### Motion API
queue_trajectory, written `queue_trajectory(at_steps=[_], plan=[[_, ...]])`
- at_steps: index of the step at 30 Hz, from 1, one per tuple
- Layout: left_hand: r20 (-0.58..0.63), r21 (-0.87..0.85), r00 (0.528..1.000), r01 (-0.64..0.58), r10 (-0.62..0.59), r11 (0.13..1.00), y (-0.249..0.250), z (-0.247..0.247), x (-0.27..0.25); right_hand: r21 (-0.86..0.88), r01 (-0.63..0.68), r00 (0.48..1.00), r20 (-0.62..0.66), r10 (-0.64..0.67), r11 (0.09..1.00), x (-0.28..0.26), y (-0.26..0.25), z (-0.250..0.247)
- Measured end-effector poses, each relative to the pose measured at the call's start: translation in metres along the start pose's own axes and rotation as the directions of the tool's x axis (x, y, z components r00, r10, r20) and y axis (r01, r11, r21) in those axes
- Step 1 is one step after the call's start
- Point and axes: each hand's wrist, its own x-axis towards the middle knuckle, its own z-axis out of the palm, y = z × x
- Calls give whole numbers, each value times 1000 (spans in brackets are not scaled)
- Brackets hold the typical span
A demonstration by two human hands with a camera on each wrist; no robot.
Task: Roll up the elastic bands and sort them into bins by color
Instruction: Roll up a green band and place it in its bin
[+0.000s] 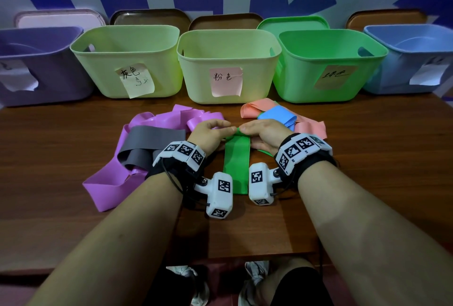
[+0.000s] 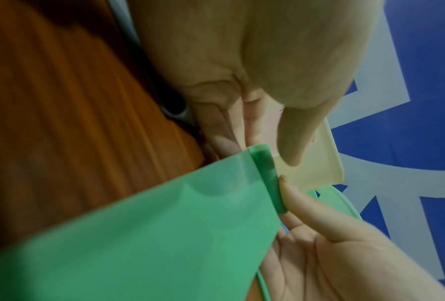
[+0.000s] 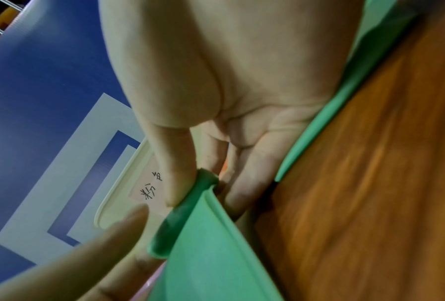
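A green band (image 1: 236, 166) lies lengthwise on the table, and its far end is curled into a small tight roll (image 2: 266, 177). My left hand (image 1: 226, 127) pinches the left part of that roll, thumb above and fingers behind. The right hand (image 1: 242, 130) pinches the right part, with the thumb (image 3: 174, 173) pressed on the roll (image 3: 187, 207). Behind and beside my hands lie loose purple (image 1: 115, 183), grey (image 1: 152, 139), pink (image 1: 311, 126) and blue (image 1: 277, 115) bands.
Several bins stand in a row at the table's back: purple (image 1: 36, 72), yellow-green with a note (image 1: 127, 43), pale yellow with a pink note (image 1: 228, 43), green (image 1: 328, 45) and blue (image 1: 411, 40). Lids lean against the wall behind them. Bare wood shows at the near edge.
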Motion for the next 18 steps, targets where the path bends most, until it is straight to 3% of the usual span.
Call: queue_trajectory(at_steps=[13,18], plan=[[4,57,1000,-20,19,998,-2,-2,3,-5,-52,998,-24,52,999,1,-2,1],[-40,80,999,-15,19,997,-2,0,4,31,-13,999,-30,14,999,0,0,1]])
